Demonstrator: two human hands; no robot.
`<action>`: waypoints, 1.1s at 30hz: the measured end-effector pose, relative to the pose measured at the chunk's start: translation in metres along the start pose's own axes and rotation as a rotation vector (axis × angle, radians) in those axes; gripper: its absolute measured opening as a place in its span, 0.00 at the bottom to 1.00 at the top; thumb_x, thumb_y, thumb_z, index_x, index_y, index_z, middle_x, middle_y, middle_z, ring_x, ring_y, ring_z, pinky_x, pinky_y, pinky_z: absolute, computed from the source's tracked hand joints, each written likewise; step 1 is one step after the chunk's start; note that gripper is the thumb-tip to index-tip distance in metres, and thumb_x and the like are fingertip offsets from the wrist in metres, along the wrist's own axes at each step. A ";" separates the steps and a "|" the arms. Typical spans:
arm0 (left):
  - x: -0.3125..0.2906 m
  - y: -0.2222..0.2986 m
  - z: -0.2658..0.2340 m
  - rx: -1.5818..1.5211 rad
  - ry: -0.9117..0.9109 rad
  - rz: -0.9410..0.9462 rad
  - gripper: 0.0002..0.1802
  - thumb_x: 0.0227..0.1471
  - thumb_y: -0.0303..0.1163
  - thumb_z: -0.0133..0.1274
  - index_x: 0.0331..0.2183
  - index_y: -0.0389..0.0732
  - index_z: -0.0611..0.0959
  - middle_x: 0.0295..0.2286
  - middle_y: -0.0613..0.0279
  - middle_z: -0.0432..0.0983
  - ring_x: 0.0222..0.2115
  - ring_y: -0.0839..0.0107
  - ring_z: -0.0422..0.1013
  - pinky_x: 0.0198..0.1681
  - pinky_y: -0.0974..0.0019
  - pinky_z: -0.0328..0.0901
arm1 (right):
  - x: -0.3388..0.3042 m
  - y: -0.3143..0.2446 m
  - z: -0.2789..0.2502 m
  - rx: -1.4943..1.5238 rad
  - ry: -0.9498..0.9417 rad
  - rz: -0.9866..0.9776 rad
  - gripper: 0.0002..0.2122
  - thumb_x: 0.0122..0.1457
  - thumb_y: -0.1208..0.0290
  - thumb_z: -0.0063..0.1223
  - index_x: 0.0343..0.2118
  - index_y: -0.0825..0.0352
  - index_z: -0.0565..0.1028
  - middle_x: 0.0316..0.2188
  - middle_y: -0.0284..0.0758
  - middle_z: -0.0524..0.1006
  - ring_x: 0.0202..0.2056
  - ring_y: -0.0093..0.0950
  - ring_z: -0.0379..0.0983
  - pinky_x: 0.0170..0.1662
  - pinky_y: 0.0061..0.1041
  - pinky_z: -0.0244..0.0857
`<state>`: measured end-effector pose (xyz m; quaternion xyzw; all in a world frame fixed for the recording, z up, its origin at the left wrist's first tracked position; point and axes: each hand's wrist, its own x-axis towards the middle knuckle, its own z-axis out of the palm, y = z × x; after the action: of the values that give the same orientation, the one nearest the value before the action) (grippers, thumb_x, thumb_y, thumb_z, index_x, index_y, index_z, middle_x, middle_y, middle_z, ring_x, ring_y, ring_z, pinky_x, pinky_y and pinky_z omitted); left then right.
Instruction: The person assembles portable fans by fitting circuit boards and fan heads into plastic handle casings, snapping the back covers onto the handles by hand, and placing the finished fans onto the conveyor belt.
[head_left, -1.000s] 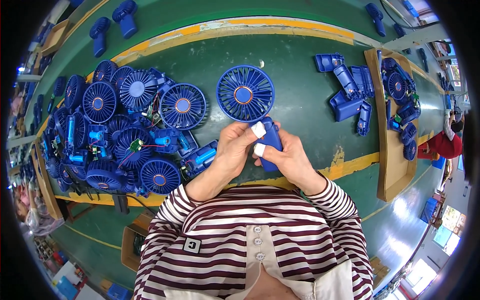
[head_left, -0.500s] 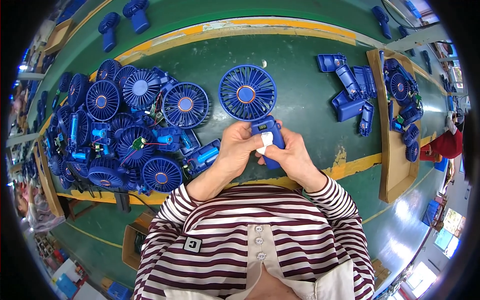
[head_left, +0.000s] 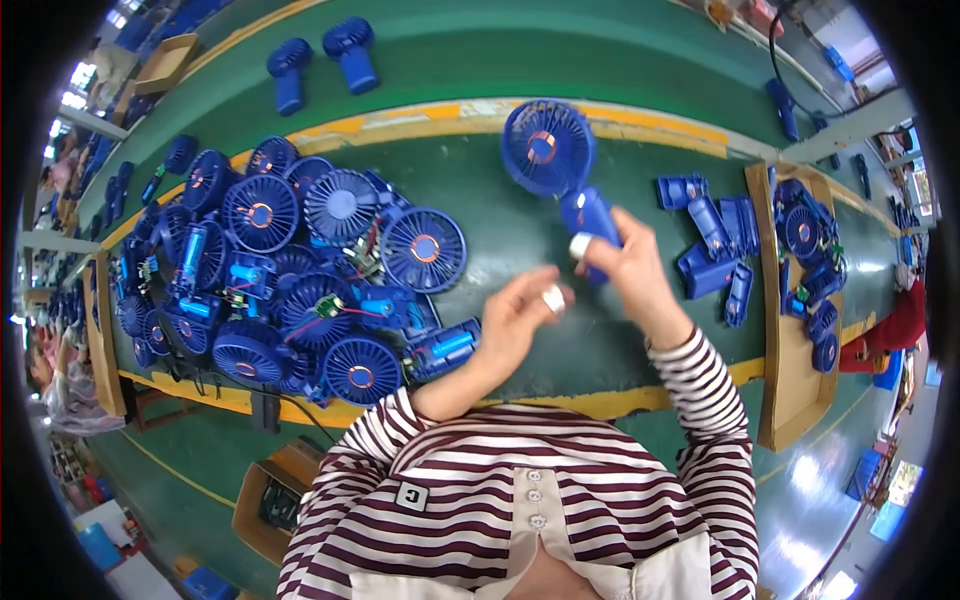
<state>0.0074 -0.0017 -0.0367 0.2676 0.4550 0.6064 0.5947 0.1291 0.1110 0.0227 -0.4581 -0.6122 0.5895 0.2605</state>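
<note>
My right hand [head_left: 632, 270] is closed round the handle of a blue handheld fan [head_left: 548, 148], which tilts up and away over the table. White wrapping shows on the right thumb. My left hand [head_left: 520, 315] is apart from the fan, just above the table, with its fingers loosely stretched and nothing seen in them. It too has white wrapping at a fingertip. Nearest to it, on the left, lies an opened handle with a blue battery [head_left: 445, 347], at the edge of a heap of fan heads [head_left: 262, 213], batteries and green circuit boards.
Several blue handle shells [head_left: 708, 228] lie right of the fan. Beyond them a cardboard tray [head_left: 790, 405] holds more fan parts. Two blue fans [head_left: 350, 52] lie on the green surface past the yellow-edged strip. An open carton [head_left: 262, 510] sits below the table at left.
The left hand has let go of the fan and drawn back. My right hand has carried the fan farther away and to the right, tilting it. The view has shifted slightly.
</note>
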 end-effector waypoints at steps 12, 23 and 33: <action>-0.013 -0.004 0.006 0.446 -0.274 0.071 0.08 0.46 0.28 0.50 0.30 0.36 0.79 0.15 0.64 0.73 0.17 0.80 0.68 0.21 0.75 0.63 | 0.238 0.000 -0.082 -1.032 0.711 -0.289 0.26 0.49 0.58 0.52 0.49 0.66 0.63 0.42 0.48 0.66 0.42 0.45 0.66 0.42 0.39 0.63; -0.015 0.000 0.005 0.455 -0.529 0.204 0.10 0.42 0.32 0.55 0.22 0.34 0.79 0.14 0.57 0.73 0.14 0.70 0.69 0.19 0.69 0.62 | 0.057 -0.023 0.104 -0.735 -0.301 -0.697 0.35 0.43 0.59 0.57 0.52 0.73 0.58 0.49 0.53 0.61 0.53 0.46 0.56 0.55 0.35 0.51; -0.019 -0.011 0.011 0.517 -0.641 0.172 0.05 0.41 0.26 0.54 0.23 0.34 0.79 0.11 0.65 0.68 0.12 0.80 0.61 0.15 0.73 0.55 | 0.023 -0.026 0.121 -0.572 -0.341 -0.488 0.40 0.35 0.63 0.63 0.53 0.71 0.57 0.40 0.47 0.68 0.40 0.39 0.67 0.45 0.31 0.61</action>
<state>0.0249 -0.0190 -0.0377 0.6202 0.3602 0.4055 0.5667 0.0080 0.0756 0.0222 -0.2494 -0.8764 0.3839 0.1495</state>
